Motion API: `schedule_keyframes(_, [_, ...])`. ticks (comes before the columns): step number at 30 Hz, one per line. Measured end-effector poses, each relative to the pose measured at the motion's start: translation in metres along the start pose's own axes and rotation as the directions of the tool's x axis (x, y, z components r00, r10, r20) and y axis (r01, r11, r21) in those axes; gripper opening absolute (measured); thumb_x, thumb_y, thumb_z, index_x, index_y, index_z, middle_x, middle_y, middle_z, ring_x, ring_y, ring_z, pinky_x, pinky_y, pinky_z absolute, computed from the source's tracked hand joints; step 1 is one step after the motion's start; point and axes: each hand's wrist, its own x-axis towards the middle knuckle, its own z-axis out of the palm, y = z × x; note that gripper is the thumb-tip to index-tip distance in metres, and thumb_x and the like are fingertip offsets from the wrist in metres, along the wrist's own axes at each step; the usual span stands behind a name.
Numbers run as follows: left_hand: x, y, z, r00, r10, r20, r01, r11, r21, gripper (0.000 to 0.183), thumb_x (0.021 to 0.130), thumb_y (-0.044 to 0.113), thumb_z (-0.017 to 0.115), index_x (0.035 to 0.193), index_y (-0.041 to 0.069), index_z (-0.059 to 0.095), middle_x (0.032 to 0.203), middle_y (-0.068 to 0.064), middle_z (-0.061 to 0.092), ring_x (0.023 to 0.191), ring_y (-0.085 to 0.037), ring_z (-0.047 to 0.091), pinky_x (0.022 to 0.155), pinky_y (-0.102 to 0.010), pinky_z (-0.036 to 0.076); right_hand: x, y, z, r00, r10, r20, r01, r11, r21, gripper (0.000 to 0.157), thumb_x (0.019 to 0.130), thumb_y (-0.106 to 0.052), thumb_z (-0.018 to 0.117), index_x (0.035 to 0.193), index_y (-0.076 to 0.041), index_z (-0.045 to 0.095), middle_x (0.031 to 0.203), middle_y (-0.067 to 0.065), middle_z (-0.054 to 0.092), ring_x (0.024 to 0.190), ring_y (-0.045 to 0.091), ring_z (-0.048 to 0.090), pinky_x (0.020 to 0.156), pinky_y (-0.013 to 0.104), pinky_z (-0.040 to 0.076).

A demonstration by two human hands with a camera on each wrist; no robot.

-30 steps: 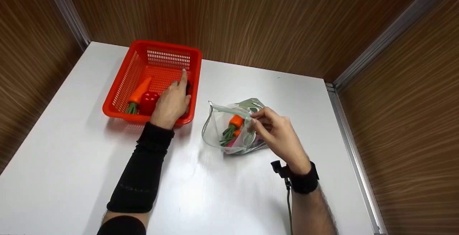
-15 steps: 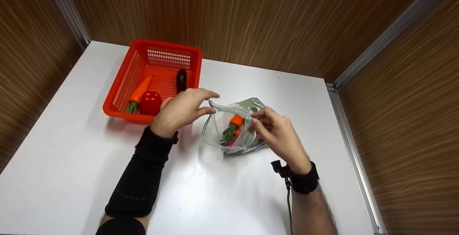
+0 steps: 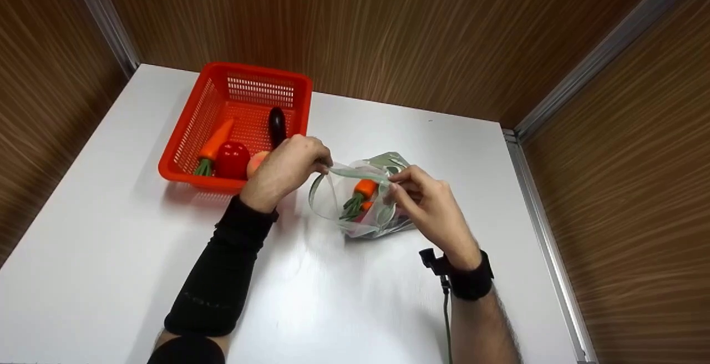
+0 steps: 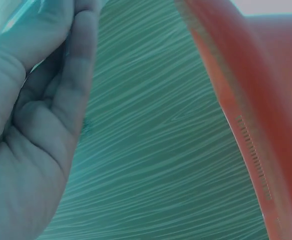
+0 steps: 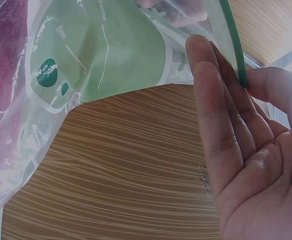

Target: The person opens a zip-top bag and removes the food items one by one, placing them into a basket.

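Note:
A clear zip bag (image 3: 333, 203) with green printing lies on the white table, its mouth gaping toward the left. Inside it show an orange carrot (image 3: 365, 188) with green tops and something pinkish-red. My left hand (image 3: 291, 167) pinches the left corner of the bag's rim; the left wrist view has its thumb and fingers (image 4: 80, 65) closed together at the top. With thumb and fingertips my right hand (image 3: 430, 203) pinches the other end of the rim, and the green zip strip (image 5: 231, 40) runs between them in the right wrist view.
A red plastic basket (image 3: 183, 147) stands left of the bag, holding a carrot (image 3: 216, 145), a red bell pepper (image 3: 232, 160), a dark eggplant (image 3: 277, 125) and a peach-coloured round fruit (image 3: 257, 161), partly behind my left hand. Wood-grain panels (image 3: 388, 36) enclose the table.
My left hand has come out of the basket, moved right to the bag and taken hold of its left corner. The eggplant has come into sight. My right hand keeps its grip.

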Motion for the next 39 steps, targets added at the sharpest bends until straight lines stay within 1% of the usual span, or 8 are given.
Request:
schedule_keyframes(10, [-0.006,-0.003,-0.006,0.989,0.045,-0.14,-0.035,0.997,0.075,0.009,0.099,0.014,0.089,0.106,0.01,0.093,0.103,-0.007,0.092,0.099,-0.026,0.089,0.096,-0.044,0.074,0.0,0.0,-0.002,0.999,0.035,-0.001,-0.034,0.998,0.046,0.015,0.116,-0.005,0.072,0.13,-0.001,0.077,0.11,0.016,0.089,0.099,0.028,0.088,0.085,0.033,0.075])
schedule_keyframes(14, [-0.008,-0.004,-0.01,0.979,0.032,-0.203,-0.007,0.993,0.119,0.008,0.099,0.014,0.09,0.105,0.012,0.093,0.103,-0.006,0.092,0.099,-0.027,0.09,0.098,-0.045,0.074,0.0,0.0,-0.003,1.0,0.021,-0.009,-0.021,0.999,0.036,0.015,0.116,-0.005,0.072,0.129,-0.002,0.077,0.109,0.014,0.089,0.097,0.025,0.087,0.084,0.027,0.073])
schedule_keyframes(20, [-0.011,-0.006,-0.016,0.997,-0.013,-0.076,0.02,0.995,0.098,0.019,0.096,0.016,0.094,0.115,0.016,0.094,0.11,-0.001,0.092,0.104,-0.024,0.089,0.101,-0.047,0.073,-0.001,0.002,-0.004,1.0,0.017,-0.018,-0.016,1.0,0.02,0.015,0.116,-0.004,0.072,0.129,-0.001,0.077,0.106,0.013,0.088,0.093,0.026,0.086,0.084,0.032,0.074])
schedule_keyframes(26, [-0.01,-0.007,-0.014,0.999,0.025,0.022,-0.028,0.99,0.142,0.023,0.094,0.015,0.096,0.116,0.019,0.095,0.111,0.001,0.092,0.104,-0.02,0.089,0.099,-0.045,0.073,-0.003,0.003,-0.005,0.999,0.05,-0.013,-0.05,0.998,0.033,0.017,0.116,-0.007,0.072,0.131,-0.001,0.076,0.107,0.012,0.088,0.097,0.027,0.088,0.086,0.045,0.075])
schedule_keyframes(31, [-0.01,-0.001,-0.015,0.997,0.073,0.035,-0.077,0.983,0.165,0.024,0.095,0.018,0.095,0.119,0.019,0.094,0.115,0.001,0.092,0.107,-0.021,0.088,0.101,-0.044,0.073,-0.003,0.002,-0.007,0.998,0.055,-0.013,-0.055,0.998,0.034,0.017,0.117,-0.007,0.072,0.132,0.0,0.075,0.109,0.013,0.088,0.098,0.024,0.088,0.085,0.031,0.074])
schedule_keyframes(34, [-0.012,0.012,-0.017,0.981,0.193,0.022,-0.194,0.97,0.144,0.023,0.098,0.017,0.094,0.121,0.017,0.093,0.117,0.0,0.092,0.11,-0.022,0.086,0.102,-0.041,0.072,-0.002,0.002,-0.008,0.999,0.047,-0.013,-0.046,0.999,0.028,0.018,0.117,-0.007,0.071,0.132,0.002,0.075,0.108,0.013,0.088,0.097,0.024,0.088,0.084,0.026,0.073])
schedule_keyframes(36, [-0.013,0.026,-0.016,0.956,0.293,0.036,-0.295,0.95,0.106,0.019,0.1,0.017,0.093,0.119,0.016,0.092,0.115,0.0,0.092,0.109,-0.021,0.086,0.102,-0.038,0.072,-0.001,0.001,-0.009,0.999,0.04,-0.013,-0.04,0.999,0.029,0.018,0.116,-0.006,0.072,0.132,0.003,0.074,0.107,0.013,0.088,0.096,0.025,0.088,0.083,0.027,0.073])
schedule_keyframes(39, [-0.012,0.048,-0.005,0.923,0.36,0.134,-0.371,0.926,0.068,0.006,0.106,0.013,0.088,0.11,0.016,0.091,0.104,0.002,0.09,0.097,-0.018,0.082,0.091,-0.033,0.071,0.0,0.001,-0.009,0.999,0.03,-0.02,-0.029,0.999,0.032,0.018,0.116,-0.005,0.072,0.131,0.005,0.074,0.106,0.013,0.088,0.095,0.026,0.088,0.083,0.03,0.074])
